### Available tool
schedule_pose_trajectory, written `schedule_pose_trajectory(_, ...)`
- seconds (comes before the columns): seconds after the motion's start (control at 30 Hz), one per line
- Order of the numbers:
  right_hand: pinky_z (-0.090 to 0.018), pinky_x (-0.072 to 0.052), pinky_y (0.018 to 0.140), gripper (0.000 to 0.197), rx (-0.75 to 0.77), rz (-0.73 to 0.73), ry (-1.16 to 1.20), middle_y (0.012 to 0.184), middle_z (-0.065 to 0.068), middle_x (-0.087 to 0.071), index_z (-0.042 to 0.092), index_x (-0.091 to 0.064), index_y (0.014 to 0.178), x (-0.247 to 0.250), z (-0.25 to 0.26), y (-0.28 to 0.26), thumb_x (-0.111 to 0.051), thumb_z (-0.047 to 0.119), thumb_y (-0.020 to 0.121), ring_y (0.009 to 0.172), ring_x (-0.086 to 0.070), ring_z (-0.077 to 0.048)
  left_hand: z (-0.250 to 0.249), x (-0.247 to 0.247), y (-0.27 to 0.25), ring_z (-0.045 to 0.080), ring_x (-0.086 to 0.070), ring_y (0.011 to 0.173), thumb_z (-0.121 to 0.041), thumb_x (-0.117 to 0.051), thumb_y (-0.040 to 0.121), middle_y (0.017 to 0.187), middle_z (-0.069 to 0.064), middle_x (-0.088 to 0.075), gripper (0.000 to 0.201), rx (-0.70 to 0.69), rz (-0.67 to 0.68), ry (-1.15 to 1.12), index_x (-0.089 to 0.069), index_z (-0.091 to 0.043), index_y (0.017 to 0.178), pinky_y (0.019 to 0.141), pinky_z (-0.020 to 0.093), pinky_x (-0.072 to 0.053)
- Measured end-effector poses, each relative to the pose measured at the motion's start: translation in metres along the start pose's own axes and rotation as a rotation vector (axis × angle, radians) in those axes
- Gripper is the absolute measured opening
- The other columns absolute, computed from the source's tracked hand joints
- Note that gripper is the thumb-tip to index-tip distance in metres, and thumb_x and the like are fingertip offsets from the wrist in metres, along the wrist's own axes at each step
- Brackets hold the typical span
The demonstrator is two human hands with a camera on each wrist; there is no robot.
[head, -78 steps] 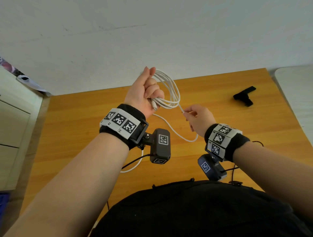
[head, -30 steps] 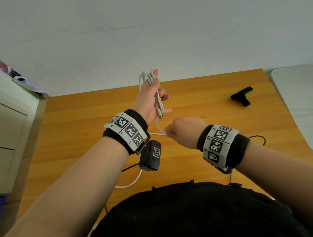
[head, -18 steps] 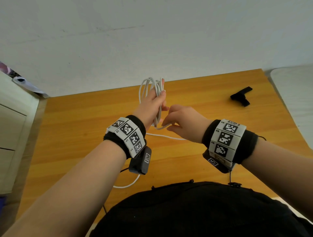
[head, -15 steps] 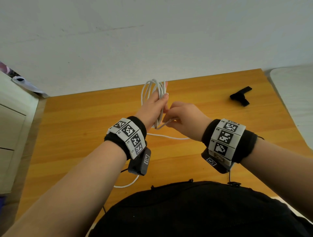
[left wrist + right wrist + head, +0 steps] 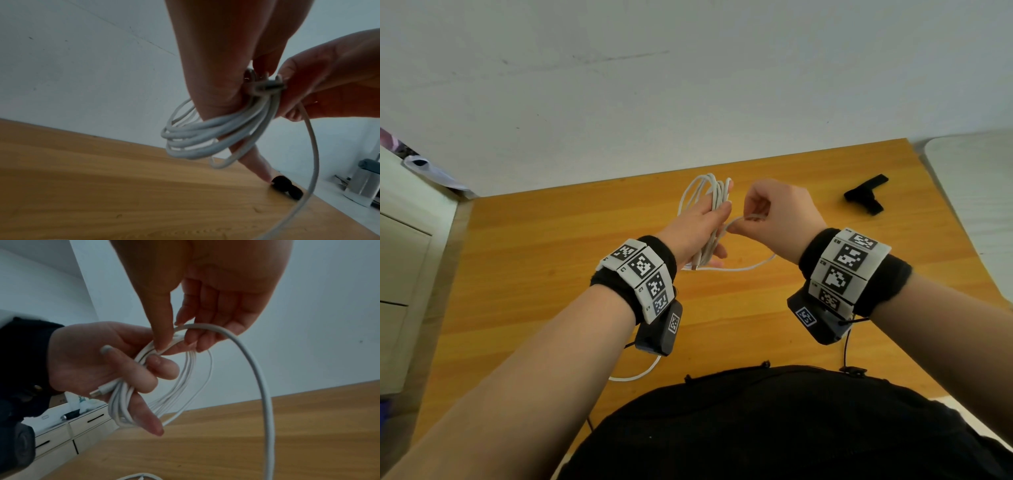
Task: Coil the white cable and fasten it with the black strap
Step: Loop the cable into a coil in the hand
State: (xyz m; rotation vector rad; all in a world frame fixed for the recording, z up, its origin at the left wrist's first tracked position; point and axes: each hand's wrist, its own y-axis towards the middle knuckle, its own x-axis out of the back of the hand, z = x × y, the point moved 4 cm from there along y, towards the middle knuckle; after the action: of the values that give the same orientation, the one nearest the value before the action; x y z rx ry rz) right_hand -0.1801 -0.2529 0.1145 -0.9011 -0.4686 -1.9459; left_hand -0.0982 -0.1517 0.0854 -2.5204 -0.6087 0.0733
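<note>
Head view: our left hand (image 5: 697, 228) grips the white cable (image 5: 714, 195) coils; our right hand (image 5: 779, 216) pinches its loose strand, both raised above the table (image 5: 534, 246).

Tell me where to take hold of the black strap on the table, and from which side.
Take the black strap by its long flat tail, the end that points to the table's far right corner, coming from above with the right hand. The other end is folded into a thicker lump. The left hand is busy holding the white cable coil.
</note>
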Motion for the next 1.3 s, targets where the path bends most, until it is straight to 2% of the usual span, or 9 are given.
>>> schedule_pose_trajectory(0.2,-0.032,-0.05,0.068,0.021,-0.115,0.046,0.003,0.077,0.001,-0.063,0.016,-0.056,0.081,0.001,-0.019,0.004,-0.073,0.028,0.077,0.074,-0.06,-0.019,0.003,0.008,0.002,0.006,-0.028,0.037,-0.033,-0.038,0.099,0.069,-0.002,-0.041,0.029,0.043,0.036,-0.276,-0.044,-0.04,0.127,0.08,0.05,-0.057)
schedule_pose_trajectory(0.33,-0.033,-0.057,0.071,0.014,-0.227,0.08,0.216,0.076,-0.005,-0.071,0.01,-0.063,0.083,-0.001,-0.03,0.005,-0.074,0.018,0.078,0.068,-0.068,-0.018,0.003,0.014,0.0,0.005,-0.024,0.035,-0.034,-0.036,0.1,0.066,-0.003,-0.041,0.031,0.068,0.024,-0.395,-0.048,-0.035,0.129,0.059,0.03,-0.052)
schedule_pose_trajectory(0.43,-0.039,-0.057,0.08,0.008,-0.242,0.005,0.289,0.084,-0.01,-0.073,0.008,-0.067,0.086,0.002,-0.036,0.007,-0.07,0.013,0.081,0.078,-0.071,-0.022,0.003,0.015,-0.001,0.004,-0.024,0.034,-0.035,-0.045,0.096,0.06,-0.006,-0.04,0.034,0.07,0.029,-0.396,-0.049,-0.027,0.129,0.051,0.024,-0.042)
schedule_pose_trajectory(0.53,-0.042,-0.057,0.079,0.005,-0.207,-0.084,0.298,0.084,-0.008,-0.07,0.012,-0.067,0.087,0.005,-0.036,0.011,-0.067,0.015,0.084,0.079,-0.069,-0.025,0.003,0.012,-0.002,0.003,-0.023,0.034,-0.024,-0.054,0.093,0.061,-0.004,-0.031,0.02,0.051,0.071,-0.268,-0.057,-0.022,0.112,0.046,0.021,-0.039)
schedule_pose_trajectory(0.67,-0.031,-0.058,0.066,0.015,-0.183,-0.124,0.296,0.089,-0.008,-0.069,0.012,-0.064,0.094,0.009,-0.032,0.017,-0.061,0.026,0.088,0.079,-0.066,-0.02,0.001,0.007,-0.005,0.003,-0.022,0.034,-0.024,-0.049,0.096,0.059,-0.005,-0.026,0.02,0.068,0.119,-0.22,-0.061,-0.015,0.109,0.044,0.019,-0.038)
schedule_pose_trajectory(0.87,-0.022,-0.045,0.063,0.024,-0.194,-0.05,0.321,0.089,-0.005,-0.069,0.011,-0.067,0.095,0.005,-0.036,0.023,-0.054,0.03,0.092,0.079,-0.062,-0.014,-0.006,0.004,-0.009,0.002,-0.018,0.034,-0.031,-0.044,0.097,0.056,-0.007,-0.028,0.026,0.108,0.183,-0.32,-0.061,-0.012,0.096,0.044,0.019,-0.037)
schedule_pose_trajectory(1.0,-0.026,-0.05,0.07,0.028,-0.242,-0.005,0.444,0.093,-0.008,-0.069,0.005,-0.07,0.1,0.002,-0.042,0.023,-0.053,0.026,0.093,0.08,-0.059,-0.015,-0.008,0.005,-0.009,0.002,-0.02,0.031,-0.029,-0.046,0.096,0.05,-0.008,-0.031,0.024,0.125,0.17,-0.443,-0.055,-0.013,0.081,0.045,0.018,-0.038)
schedule_pose_trajectory(1.17,-0.03,-0.055,0.08,0.007,-0.294,-0.002,0.606,0.094,-0.01,-0.069,0.012,-0.065,0.09,0.001,-0.049,0.021,-0.062,0.018,0.088,0.087,-0.066,-0.018,-0.009,0.009,-0.01,0.003,-0.02,0.03,-0.037,-0.045,0.095,0.046,-0.009,-0.03,0.035,0.105,0.193,-0.459,-0.047,-0.016,0.067,0.05,0.021,-0.042)
schedule_pose_trajectory(1.3,-0.029,-0.051,0.078,0.011,-0.3,0.013,0.538,0.082,0.003,-0.069,0.02,-0.062,0.081,0.002,-0.054,0.021,-0.061,0.029,0.088,0.08,-0.063,-0.009,-0.01,0.009,-0.009,0.003,-0.024,0.03,-0.041,-0.042,0.095,0.045,-0.008,-0.029,0.04,0.096,0.236,-0.534,-0.044,-0.016,0.064,0.052,0.022,-0.045)
